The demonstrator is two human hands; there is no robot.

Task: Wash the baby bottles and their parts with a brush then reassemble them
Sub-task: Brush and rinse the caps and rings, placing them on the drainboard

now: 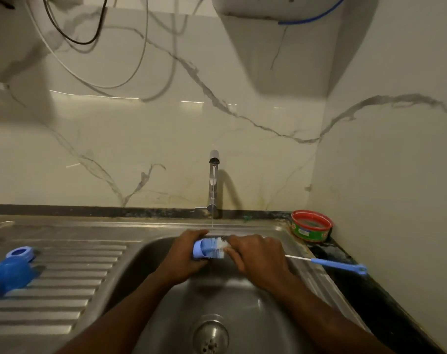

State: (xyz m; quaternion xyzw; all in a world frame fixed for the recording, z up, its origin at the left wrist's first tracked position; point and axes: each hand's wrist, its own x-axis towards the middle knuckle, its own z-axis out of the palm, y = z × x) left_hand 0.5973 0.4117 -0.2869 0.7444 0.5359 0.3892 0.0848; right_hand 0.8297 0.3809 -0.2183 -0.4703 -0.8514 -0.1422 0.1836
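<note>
Gripping the bottle part [200,250] in our left hand [185,254], right hand [258,256] clasping the brush [319,261], we judge wet fingers may drop it into the sink [242,302].

A home kitchen: a steel sink [242,302] with ribbed drainboard [64,290], a running tap [213,185], marble-look wall tiles [140,139] and a dark stone counter [345,264].

Dim yellowish light, blurred edges

Both forearms are bare, with no sleeves showing; the left hand [185,254] and right hand [258,256] wear nothing.
</note>
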